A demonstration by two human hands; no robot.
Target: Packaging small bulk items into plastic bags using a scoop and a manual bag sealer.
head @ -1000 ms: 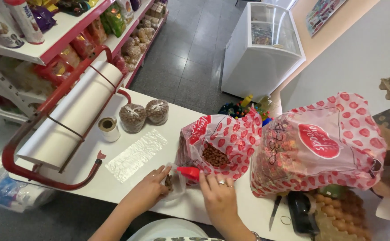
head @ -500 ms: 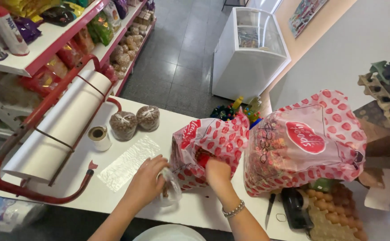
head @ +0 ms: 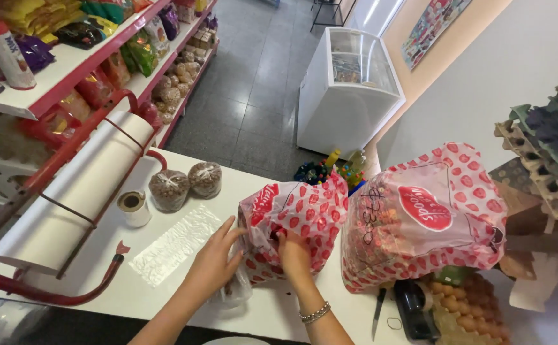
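Red-spotted plastic made up the smaller sack [head: 298, 220] that stood open near the middle of the white desk [head: 164, 291]; the right hand [head: 294, 254] was plunged into its mouth, the fingers hidden behind the sack's folded lip, so whether its grip was closed on anything inside could not be told; a beaded bracelet [head: 315, 313] circled that wrist. At nine o'clock from the sack the left hand [head: 218, 259] lay with fingers spread and loosely curled against the sack's side, its grip half open; a small clear bag [head: 234, 289] sat right under its palm, though whether the hand had hold of it could not be told.

At three o'clock from the small sack, just beside it, stood a larger full sack [head: 429, 214] of the same red-spotted plastic; at five o'clock from that lay a knife [head: 378, 312] and a dark handheld device [head: 414, 310], with a tray of eggs [head: 467, 313] beyond. At nine o'clock from the left hand a flat clear plastic sheet [head: 173, 243] lay on the desk; at eleven o'clock stood two tied bags of nuts [head: 185, 185], a tape roll [head: 132, 206] and a big paper roll [head: 68, 198] in a red holder.
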